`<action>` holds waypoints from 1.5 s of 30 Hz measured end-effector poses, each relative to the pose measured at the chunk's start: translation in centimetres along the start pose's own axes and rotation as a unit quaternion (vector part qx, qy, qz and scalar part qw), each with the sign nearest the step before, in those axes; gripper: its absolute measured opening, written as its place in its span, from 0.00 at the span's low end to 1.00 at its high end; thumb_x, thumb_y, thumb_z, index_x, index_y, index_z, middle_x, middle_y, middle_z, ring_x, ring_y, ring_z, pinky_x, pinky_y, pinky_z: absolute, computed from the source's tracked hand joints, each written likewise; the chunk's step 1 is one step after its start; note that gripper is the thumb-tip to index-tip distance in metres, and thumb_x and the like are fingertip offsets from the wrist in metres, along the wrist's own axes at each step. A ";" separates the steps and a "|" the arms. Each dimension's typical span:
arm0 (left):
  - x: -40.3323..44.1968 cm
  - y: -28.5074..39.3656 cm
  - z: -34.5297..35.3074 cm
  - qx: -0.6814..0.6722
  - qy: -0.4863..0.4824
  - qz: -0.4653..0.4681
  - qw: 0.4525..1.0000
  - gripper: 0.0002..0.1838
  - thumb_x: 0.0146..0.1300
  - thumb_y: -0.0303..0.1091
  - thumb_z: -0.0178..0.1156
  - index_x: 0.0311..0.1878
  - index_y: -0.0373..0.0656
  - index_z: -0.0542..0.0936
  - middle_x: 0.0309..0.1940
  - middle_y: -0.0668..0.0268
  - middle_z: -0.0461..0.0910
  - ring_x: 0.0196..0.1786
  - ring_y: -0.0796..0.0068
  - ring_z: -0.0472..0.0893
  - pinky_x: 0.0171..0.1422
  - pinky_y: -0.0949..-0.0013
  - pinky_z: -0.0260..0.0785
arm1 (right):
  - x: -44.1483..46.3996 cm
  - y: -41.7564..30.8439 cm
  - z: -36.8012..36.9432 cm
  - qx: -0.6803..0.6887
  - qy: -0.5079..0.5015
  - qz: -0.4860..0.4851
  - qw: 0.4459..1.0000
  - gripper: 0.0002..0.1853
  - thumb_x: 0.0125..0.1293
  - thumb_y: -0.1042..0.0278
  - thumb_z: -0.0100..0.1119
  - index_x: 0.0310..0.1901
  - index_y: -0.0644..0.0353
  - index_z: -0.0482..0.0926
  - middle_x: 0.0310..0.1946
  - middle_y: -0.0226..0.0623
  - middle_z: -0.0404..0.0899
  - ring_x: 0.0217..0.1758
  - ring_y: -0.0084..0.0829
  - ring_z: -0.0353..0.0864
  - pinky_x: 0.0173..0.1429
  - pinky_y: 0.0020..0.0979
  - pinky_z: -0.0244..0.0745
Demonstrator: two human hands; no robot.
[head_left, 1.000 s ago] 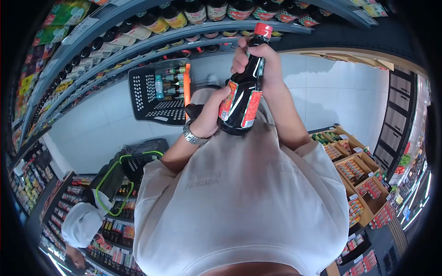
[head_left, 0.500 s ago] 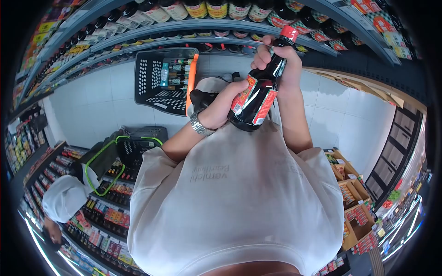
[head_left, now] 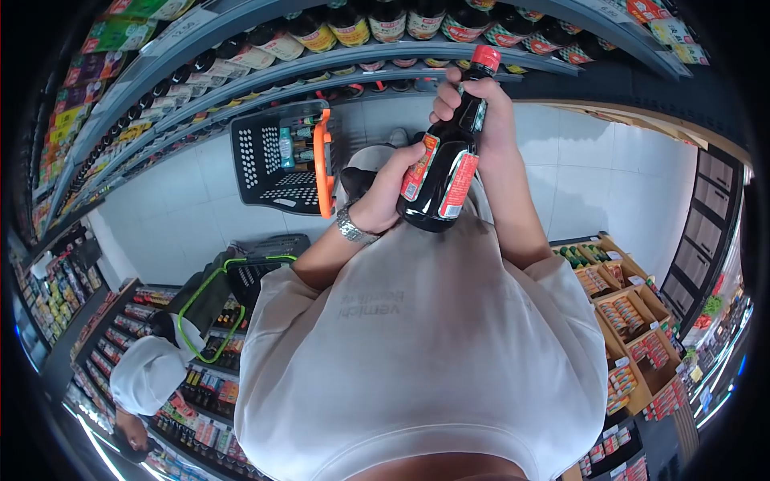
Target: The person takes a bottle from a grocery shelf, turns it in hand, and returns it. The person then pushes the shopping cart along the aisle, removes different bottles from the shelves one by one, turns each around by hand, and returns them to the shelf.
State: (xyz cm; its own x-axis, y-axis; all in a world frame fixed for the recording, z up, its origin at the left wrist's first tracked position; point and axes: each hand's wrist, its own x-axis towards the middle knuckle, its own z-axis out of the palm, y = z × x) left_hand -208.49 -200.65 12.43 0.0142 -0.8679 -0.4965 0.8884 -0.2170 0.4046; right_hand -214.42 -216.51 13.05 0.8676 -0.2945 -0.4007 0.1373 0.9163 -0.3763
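Note:
A dark glass bottle (head_left: 441, 180) with a red cap and red labels is tilted in front of my chest, its cap toward the shelves. My left hand (head_left: 383, 191), with a metal watch on the wrist, is closed on the lower part of the bottle, thumb by the label. Around the neck, just below the cap, the fingers of my right hand (head_left: 485, 108) are wrapped. Beyond my left forearm, a black basket (head_left: 277, 196) with an orange handle stands on the floor and holds several bottles.
Shelves (head_left: 353, 60) of dark bottles curve across the top. Another person (head_left: 152, 373) in a white top is at the lower left, near a black basket with a green handle (head_left: 186, 321). Wooden display bins (head_left: 634, 345) stand at the right.
Over the last second the bottle and both hands have moved right in view. Since half a second ago they have shifted slightly back left. Both hands keep their hold.

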 end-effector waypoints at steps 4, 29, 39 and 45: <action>1.2 0.1 1.2 -0.055 -0.030 -0.038 0.997 0.24 0.68 0.48 0.44 0.55 0.36 0.69 0.44 0.60 0.79 0.43 0.73 0.81 0.49 0.71 0.74 | -0.4 -1.5 -1.5 0.055 0.007 0.001 0.998 0.09 0.54 0.66 0.54 0.37 0.55 0.70 0.22 0.31 0.70 0.27 0.30 0.72 0.37 0.33 0.67; 5.0 -1.3 6.0 0.389 -0.009 0.102 0.916 0.19 0.67 0.40 0.46 0.52 0.34 0.69 0.38 0.60 0.78 0.40 0.77 0.76 0.46 0.73 0.68 | -2.1 -6.4 -6.4 0.123 -0.289 -0.096 0.945 0.19 0.50 0.64 0.54 0.44 0.57 0.66 0.19 0.29 0.67 0.22 0.27 0.69 0.36 0.32 0.68; 3.7 -1.5 4.9 0.059 0.073 -0.035 0.995 0.22 0.69 0.47 0.42 0.50 0.38 0.73 0.40 0.62 0.81 0.38 0.77 0.81 0.47 0.72 0.74 | -2.1 -4.4 -4.9 0.073 -0.020 -0.024 0.997 0.10 0.54 0.64 0.52 0.38 0.55 0.69 0.20 0.26 0.66 0.25 0.26 0.68 0.39 0.33 0.72; 2.8 -1.6 3.9 0.091 0.035 -0.018 0.995 0.22 0.69 0.47 0.42 0.48 0.37 0.74 0.39 0.64 0.81 0.38 0.79 0.81 0.45 0.75 0.73 | -2.2 -3.5 -4.8 0.098 -0.047 -0.009 0.994 0.11 0.54 0.64 0.51 0.38 0.55 0.69 0.20 0.25 0.66 0.24 0.25 0.68 0.39 0.33 0.71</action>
State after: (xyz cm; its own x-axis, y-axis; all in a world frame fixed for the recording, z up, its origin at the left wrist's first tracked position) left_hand -211.69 -204.48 13.43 0.0219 -0.8260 -0.5632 0.7915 -0.3299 0.5145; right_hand -219.05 -220.37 11.25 0.9036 -0.2939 -0.3117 0.2365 0.9489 -0.2090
